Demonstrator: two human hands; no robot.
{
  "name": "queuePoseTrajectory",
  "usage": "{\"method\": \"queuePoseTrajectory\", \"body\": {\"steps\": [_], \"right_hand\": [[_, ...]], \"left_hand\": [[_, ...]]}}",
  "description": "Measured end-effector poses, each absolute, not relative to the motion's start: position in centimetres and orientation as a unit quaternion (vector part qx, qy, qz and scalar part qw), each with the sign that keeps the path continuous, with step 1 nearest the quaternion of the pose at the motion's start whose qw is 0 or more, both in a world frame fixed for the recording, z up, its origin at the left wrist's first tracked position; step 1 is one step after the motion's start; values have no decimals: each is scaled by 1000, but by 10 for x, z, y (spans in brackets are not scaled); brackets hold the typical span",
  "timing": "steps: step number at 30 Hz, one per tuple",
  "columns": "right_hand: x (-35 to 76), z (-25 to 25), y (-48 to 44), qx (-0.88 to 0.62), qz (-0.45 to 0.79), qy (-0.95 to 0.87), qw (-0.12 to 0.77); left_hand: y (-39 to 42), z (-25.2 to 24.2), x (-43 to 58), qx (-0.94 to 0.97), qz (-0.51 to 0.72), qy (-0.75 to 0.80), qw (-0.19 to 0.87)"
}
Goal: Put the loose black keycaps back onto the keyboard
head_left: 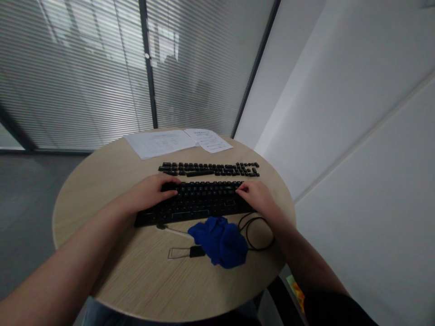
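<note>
A black keyboard (190, 206) lies on the round table, keycaps on its upper rows and a flatter, bare-looking area below. At its left end, my left hand (152, 192) grips the back edge, fingers over the far side and thumb on the keys. My right hand (254, 194) is at the upper right of the keyboard, thumb and index finger pinched together against the top rows. What sits between those fingertips is too small to make out. Just behind the keyboard, loose black keycaps (200, 166) are laid out in rows.
In front of the keyboard lie a crumpled blue cloth (220, 242), a wire keycap puller (186, 252), a thin brush-like tool (173, 231) partly under the cloth, and a coiled black cable (260, 247). Printed papers (163, 142) lie at the table's (136, 276) back. A white wall stands close at right.
</note>
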State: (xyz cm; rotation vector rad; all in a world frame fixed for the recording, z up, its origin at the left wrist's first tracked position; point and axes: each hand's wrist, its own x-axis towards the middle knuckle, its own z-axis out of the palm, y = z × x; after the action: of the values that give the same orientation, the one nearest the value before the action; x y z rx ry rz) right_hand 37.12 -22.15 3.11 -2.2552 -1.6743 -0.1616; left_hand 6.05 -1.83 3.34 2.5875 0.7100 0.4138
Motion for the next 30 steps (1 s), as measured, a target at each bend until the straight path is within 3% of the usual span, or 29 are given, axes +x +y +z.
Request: {"method": "queuePoseTrajectory", "body": {"steps": [20, 30], "right_hand": [[383, 29, -225, -734, -81, -664, 117], [390, 26, -223, -728, -66, -667, 143]], "left_hand": [[-21, 35, 61, 932, 145, 259, 207], [-19, 34, 60, 932, 151, 253, 213]]}}
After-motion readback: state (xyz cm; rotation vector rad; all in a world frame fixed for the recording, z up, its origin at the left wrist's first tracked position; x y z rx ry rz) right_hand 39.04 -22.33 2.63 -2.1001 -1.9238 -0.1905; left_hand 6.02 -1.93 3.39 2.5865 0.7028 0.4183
